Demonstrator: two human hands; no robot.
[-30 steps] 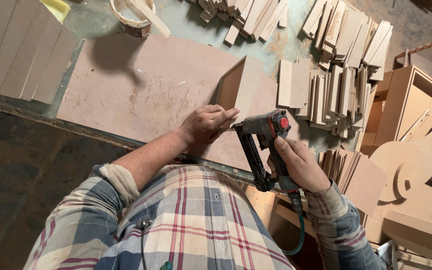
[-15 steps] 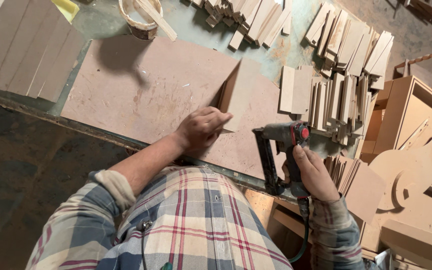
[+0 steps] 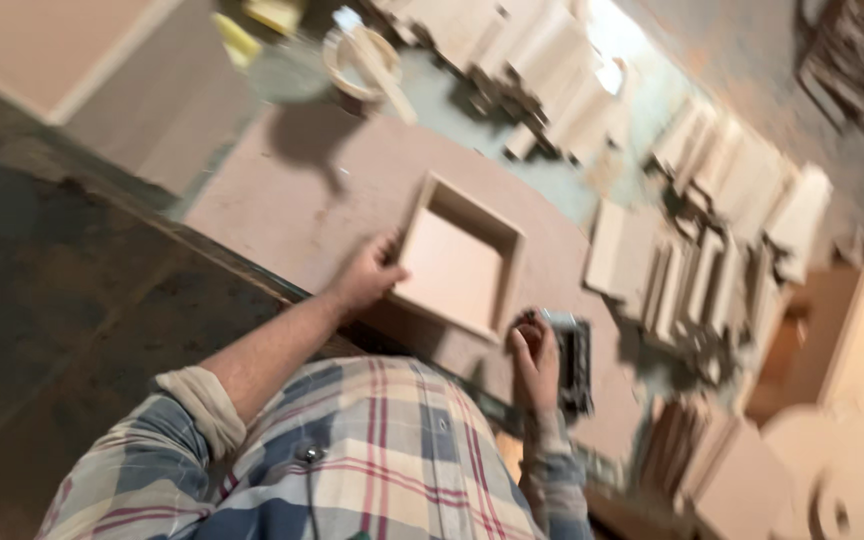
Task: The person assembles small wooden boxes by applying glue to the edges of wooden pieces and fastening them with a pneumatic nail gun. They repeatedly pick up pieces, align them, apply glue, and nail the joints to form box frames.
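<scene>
Workbench point(image 3: 282, 210): left hand point(image 3: 367, 275) grips square wooden frame point(image 3: 457, 262), right hand point(image 3: 535, 360) grips nail gun point(image 3: 574, 365).

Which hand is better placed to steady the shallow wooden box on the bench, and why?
The left hand. It already grips the near left edge of the shallow wooden box on the bench. The right hand is occupied, wrapped around the nail gun beside the box's corner.

We see a shallow, square, pale wooden tray point(image 3: 457, 262) lying open side up on the surface point(image 3: 282, 200), and a dark nail gun point(image 3: 574, 362) just beside its corner.
</scene>
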